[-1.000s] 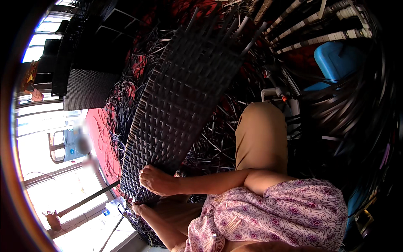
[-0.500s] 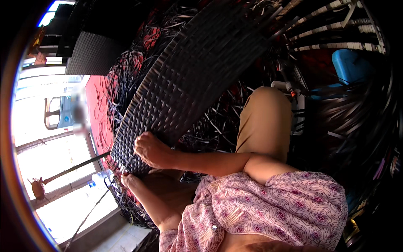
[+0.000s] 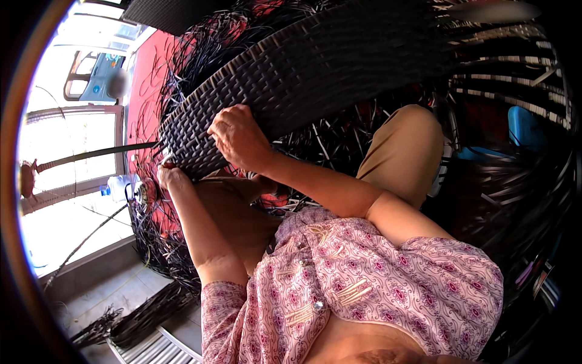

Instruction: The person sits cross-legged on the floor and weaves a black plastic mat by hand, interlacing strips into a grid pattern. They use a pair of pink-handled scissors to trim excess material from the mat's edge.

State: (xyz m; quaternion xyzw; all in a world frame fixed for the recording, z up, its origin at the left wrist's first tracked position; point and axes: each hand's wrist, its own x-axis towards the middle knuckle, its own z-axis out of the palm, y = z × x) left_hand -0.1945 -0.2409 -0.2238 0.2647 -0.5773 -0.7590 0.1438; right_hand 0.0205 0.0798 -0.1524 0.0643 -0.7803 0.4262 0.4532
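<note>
A long black woven panel of flat plastic strips (image 3: 285, 79) slants from beside my hands up to the far right. Its near end is within reach of both hands. My left hand (image 3: 173, 176) is closed on the lower corner of that end, fingertips at the edge. Over the weave lies my right hand (image 3: 242, 139), fingers curled against the surface; whatever they pinch is hidden beneath them. My knees, in brown trousers (image 3: 400, 145), are bent next to the panel.
Loose black strips (image 3: 182, 73) lie heaped on a red floor covering (image 3: 143, 85). A blue plastic piece (image 3: 526, 126) stands at the right, near a strip-wrapped frame (image 3: 509, 79). At the left are a water bottle (image 3: 118, 185) and a bright doorway. A slatted metal piece (image 3: 154, 350) lies lower left.
The view has shifted, so the panel and both hands appear higher. My right hand sits somewhat farther from my left. The left hand stays at the panel's corner.
</note>
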